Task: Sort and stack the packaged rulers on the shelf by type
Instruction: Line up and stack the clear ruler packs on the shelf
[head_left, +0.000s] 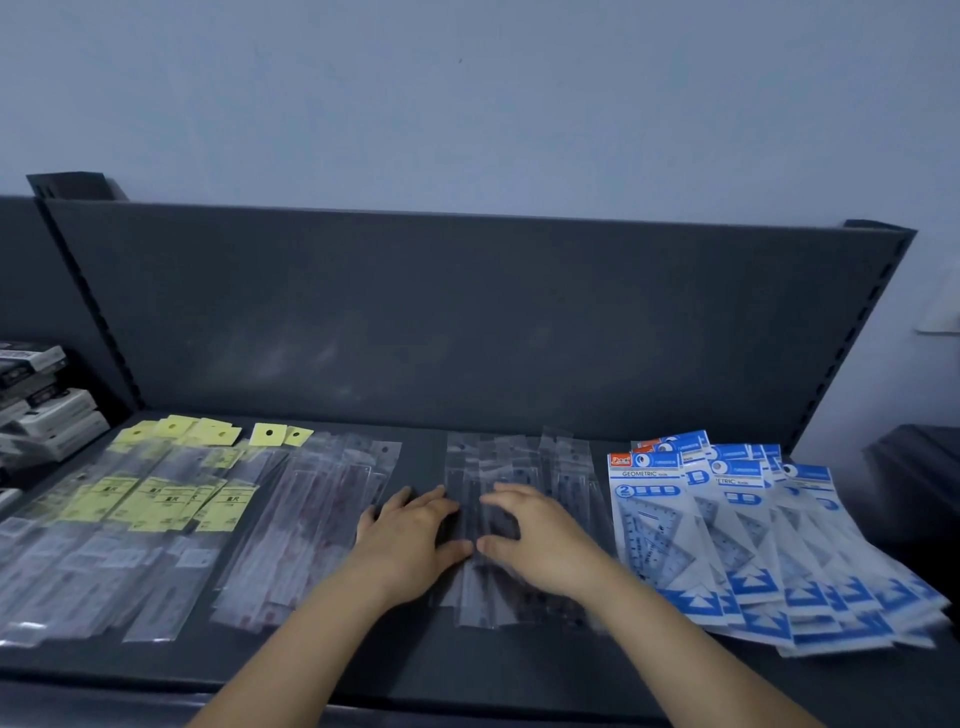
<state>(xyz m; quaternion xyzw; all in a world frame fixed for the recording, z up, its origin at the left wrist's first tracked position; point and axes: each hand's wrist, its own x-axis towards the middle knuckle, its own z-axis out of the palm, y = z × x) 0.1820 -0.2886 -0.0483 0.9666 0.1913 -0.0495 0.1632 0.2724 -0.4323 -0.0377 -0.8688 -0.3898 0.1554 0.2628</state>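
Observation:
Four groups of packaged rulers lie on the dark shelf (519, 660). Yellow-label rulers (156, 504) fill the left. Beside them lies a pile of clear sleeves with reddish rulers (311, 519). In the middle lies a pile of clear sleeves with dark rulers (493, 467). Blue-and-white geometric set packs (753, 545) fan out on the right. My left hand (410, 540) and my right hand (540, 540) rest on the middle pile from either side, fingers spread and curled over the sleeves, thumbs nearly touching. Whether they grip a sleeve or only press is unclear.
The shelf's dark back panel (467, 322) rises behind the piles, with slotted uprights at both ends. Stacked boxed goods (41, 405) sit on the neighbouring shelf at far left. A dark surface (914, 467) stands at far right. A bare strip of shelf runs along the front edge.

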